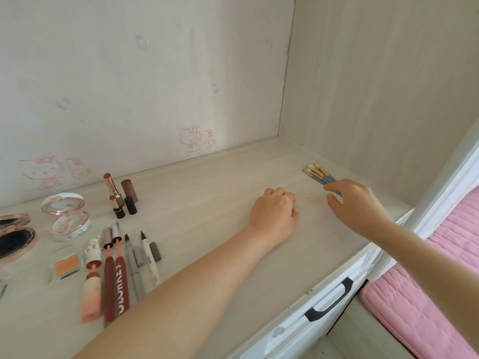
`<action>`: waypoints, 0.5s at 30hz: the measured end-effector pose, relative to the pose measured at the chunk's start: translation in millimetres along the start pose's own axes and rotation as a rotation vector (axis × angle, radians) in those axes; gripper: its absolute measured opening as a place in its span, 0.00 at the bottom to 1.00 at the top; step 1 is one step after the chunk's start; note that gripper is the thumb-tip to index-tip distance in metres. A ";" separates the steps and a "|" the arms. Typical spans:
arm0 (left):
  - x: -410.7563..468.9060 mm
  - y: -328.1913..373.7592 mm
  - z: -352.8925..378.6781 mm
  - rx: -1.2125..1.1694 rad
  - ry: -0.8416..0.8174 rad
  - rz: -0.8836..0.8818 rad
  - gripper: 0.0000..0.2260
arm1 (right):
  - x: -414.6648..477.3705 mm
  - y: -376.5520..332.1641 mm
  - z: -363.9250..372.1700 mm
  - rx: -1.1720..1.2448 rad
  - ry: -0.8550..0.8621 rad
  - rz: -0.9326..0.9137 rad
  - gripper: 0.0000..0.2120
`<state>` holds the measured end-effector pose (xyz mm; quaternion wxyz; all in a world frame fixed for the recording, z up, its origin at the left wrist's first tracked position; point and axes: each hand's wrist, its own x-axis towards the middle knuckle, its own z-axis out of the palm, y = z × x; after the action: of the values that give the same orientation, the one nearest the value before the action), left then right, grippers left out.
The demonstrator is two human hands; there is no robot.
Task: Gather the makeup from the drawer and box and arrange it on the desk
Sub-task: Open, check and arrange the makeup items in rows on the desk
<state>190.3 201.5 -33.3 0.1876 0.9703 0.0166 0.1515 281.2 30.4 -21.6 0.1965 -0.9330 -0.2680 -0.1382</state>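
Observation:
A bundle of small makeup brushes [319,174] with pale tips and grey handles lies at the far right of the pale wooden desk [207,182]. My right hand [355,203] reaches over the handle ends, fingers spread and loosely bent, touching or just above them. My left hand [274,213] rests on the desk in a loose fist, holding nothing I can see. On the left lie open lipsticks [114,187] with their caps [129,190], lip glosses [114,270], eyeliner pens [145,257], a floral compact [67,216], a dark round compact [13,237] and a small orange pan [66,263].
A wall with faint pink cartoon stickers [194,139] runs behind the desk, and a side panel [375,99] closes it on the right. A white drawer front with a black handle [329,301] sits under the desk edge. A pink quilted bed cover [427,294] lies at the lower right.

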 end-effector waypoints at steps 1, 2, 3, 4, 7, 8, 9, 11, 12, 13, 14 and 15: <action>8.1 2.8 3.6 -0.003 -0.009 0.009 0.14 | 8.1 7.2 -0.8 0.001 0.008 0.034 0.13; 15.9 5.8 7.5 -0.004 -0.017 0.019 0.15 | 15.9 14.3 -1.3 0.006 0.012 0.066 0.13; 23.4 8.7 11.6 0.000 -0.025 0.031 0.15 | 23.1 21.4 -1.1 0.016 0.011 0.097 0.13; 30.7 11.3 15.7 0.006 -0.032 0.046 0.16 | 29.9 27.7 -0.4 0.026 0.005 0.126 0.14; 49.2 18.7 28.2 0.022 -0.058 0.081 0.19 | 46.0 43.1 4.3 0.023 -0.018 0.193 0.15; 54.8 20.7 32.0 0.028 -0.069 0.091 0.20 | 50.3 46.8 6.2 0.021 -0.022 0.208 0.15; 60.8 22.6 35.4 0.036 -0.080 0.105 0.20 | 54.0 50.4 7.8 0.023 -0.023 0.225 0.15; 72.2 25.1 39.9 0.056 -0.104 0.143 0.22 | 60.3 56.1 10.2 0.029 -0.026 0.259 0.15; 77.8 26.0 41.3 0.068 -0.118 0.167 0.23 | 63.3 58.6 10.5 0.032 -0.028 0.272 0.15; 82.7 26.4 42.3 0.081 -0.134 0.190 0.23 | 65.9 60.2 10.9 0.035 -0.032 0.286 0.15; 87.0 26.6 43.2 0.097 -0.153 0.210 0.23 | 68.9 61.3 10.7 0.039 -0.038 0.298 0.14; 90.4 26.5 43.9 0.113 -0.175 0.223 0.24 | 71.6 61.8 10.2 0.037 -0.048 0.304 0.14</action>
<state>289.1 169.2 -36.3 0.1155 0.9847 -0.0993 0.0850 375.6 18.6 -22.8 0.2260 -0.9620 -0.1306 -0.0797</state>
